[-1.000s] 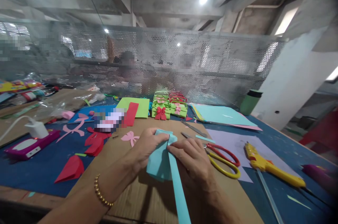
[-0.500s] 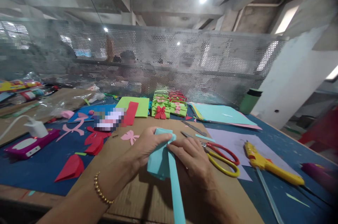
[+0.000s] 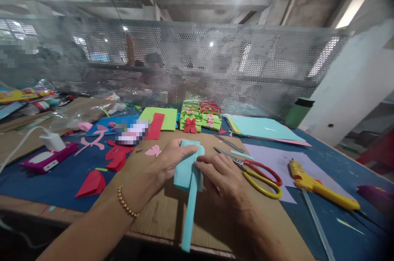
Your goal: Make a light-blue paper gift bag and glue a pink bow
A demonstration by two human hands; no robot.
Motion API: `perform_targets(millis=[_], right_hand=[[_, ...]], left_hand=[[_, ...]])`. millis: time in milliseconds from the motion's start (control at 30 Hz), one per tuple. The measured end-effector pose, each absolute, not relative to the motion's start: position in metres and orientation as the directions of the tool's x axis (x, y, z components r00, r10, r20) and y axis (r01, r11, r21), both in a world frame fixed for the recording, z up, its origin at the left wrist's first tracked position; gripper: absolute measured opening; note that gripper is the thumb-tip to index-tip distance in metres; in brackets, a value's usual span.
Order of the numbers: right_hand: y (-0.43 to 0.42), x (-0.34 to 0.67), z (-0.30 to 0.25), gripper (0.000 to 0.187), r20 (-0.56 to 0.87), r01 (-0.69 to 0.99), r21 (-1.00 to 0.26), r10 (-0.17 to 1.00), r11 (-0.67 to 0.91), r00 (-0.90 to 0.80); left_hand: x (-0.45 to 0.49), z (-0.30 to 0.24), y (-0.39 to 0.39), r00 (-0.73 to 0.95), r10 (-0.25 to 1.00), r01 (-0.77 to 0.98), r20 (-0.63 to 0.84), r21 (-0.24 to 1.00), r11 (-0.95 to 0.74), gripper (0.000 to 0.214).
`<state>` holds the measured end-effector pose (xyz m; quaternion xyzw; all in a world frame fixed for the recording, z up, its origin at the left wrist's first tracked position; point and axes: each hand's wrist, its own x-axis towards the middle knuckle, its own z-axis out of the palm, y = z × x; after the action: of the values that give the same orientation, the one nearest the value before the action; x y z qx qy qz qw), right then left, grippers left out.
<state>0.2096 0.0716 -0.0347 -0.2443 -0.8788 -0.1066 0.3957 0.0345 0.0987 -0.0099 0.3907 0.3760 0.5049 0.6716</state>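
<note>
A folded light-blue paper box (image 3: 184, 172) is held above the cardboard sheet, with my left hand (image 3: 170, 158) gripping its left side, thumb across the top. A long light-blue paper strip (image 3: 190, 216) runs down the front of it toward me. My right hand (image 3: 222, 175) pinches the strip against the box's right part with its fingertips; the thumb is mostly hidden. Just right of that hand lie scissors (image 3: 258, 177) with one red and one yellow handle. A gold bead bracelet (image 3: 126, 203) circles my left wrist.
Brown cardboard (image 3: 160, 220) covers the table's middle. A yellow glue gun (image 3: 320, 189) lies at right on purple paper (image 3: 285, 158). Small green paper bags (image 3: 191, 119) stand at the back. Red paper pieces (image 3: 92, 183) and a purple power bank (image 3: 46, 160) lie left; a green bottle (image 3: 298, 112) stands back right.
The strip's hanging end has swung left and now lies across the front of the box. My right fingertips have shifted slightly on the strip. The whole view has tilted a little.
</note>
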Motion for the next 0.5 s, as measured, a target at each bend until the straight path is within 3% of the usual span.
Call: perform_targets(millis=[267,500], right_hand=[[0.056,0.207,-0.027,0.054,0.575,0.54,-0.04,0.461,0.841,-0.676],[0.064,0.199,-0.035,0.028,0.669,0.531,0.137,0.318,0.836,-0.672]], left_hand=[[0.02,-0.016,0.12,0.067,0.991,-0.344,-0.117,0.929,0.133,0.028],[0.018,-0.018,0.12,0.19,0.975,-0.307,-0.117,0.936,0.172,0.026]])
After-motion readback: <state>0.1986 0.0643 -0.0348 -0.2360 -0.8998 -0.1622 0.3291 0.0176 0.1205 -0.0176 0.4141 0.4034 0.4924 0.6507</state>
